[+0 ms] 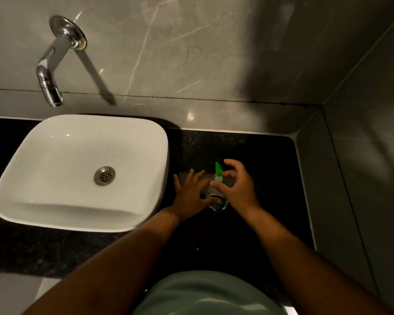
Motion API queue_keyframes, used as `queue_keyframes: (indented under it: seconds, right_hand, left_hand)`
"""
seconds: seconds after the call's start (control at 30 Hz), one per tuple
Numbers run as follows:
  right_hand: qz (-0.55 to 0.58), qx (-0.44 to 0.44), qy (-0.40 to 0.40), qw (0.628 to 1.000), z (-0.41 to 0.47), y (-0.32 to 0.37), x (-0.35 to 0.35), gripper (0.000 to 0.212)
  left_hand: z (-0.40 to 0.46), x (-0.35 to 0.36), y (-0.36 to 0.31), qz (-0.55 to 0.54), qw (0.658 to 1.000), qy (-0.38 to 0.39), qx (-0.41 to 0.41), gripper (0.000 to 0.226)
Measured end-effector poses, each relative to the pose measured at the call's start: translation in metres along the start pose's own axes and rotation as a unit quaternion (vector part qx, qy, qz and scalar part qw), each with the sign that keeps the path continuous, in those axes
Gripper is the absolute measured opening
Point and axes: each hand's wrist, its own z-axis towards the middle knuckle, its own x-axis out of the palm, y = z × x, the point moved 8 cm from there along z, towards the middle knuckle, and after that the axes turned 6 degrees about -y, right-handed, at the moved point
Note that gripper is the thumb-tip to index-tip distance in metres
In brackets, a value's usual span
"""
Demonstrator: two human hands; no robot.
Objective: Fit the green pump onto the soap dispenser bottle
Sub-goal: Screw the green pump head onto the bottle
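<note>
A clear soap dispenser bottle (217, 204) with a green label stands upright on the black counter (237, 146), right of the sink. The green pump (218, 170) sits at its top, nozzle pointing away from me. My right hand (237, 187) curls around the pump's collar from the right, thumb and fingers at its base. My left hand (191, 194) lies to the left of the bottle with fingers spread, its thumb against the bottle's lower body. How far the pump is seated is hidden by my fingers.
A white vessel sink (82, 171) with a metal drain fills the counter's left side. A chrome wall faucet (52, 64) hangs above it. Grey tiled walls (362, 178) close in behind and on the right.
</note>
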Motion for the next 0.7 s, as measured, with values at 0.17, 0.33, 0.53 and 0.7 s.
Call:
queue_keyframes:
  seconds: [0.17, 0.33, 0.53, 0.7]
  right_hand:
    - [-0.023, -0.027, 0.06, 0.998, 0.002, -0.001, 0.003, 0.056]
    - [-0.112, -0.062, 0.248, 0.96, 0.015, 0.004, 0.006, 0.053]
    - [-0.155, -0.1, 0.32, 0.929, 0.024, 0.009, 0.013, 0.037]
    - [-0.155, -0.123, 0.222, 0.955, 0.021, 0.004, 0.009, 0.028]
  left_hand:
    - [-0.001, -0.002, -0.002, -0.028, 1.0, 0.006, -0.008, 0.078]
    - [-0.002, 0.001, -0.006, -0.06, 0.997, 0.046, -0.008, 0.07]
    - [0.0, 0.001, -0.007, -0.107, 0.992, 0.064, -0.035, 0.072]
    - [-0.005, 0.007, -0.002, -0.158, 0.985, 0.042, -0.061, 0.065]
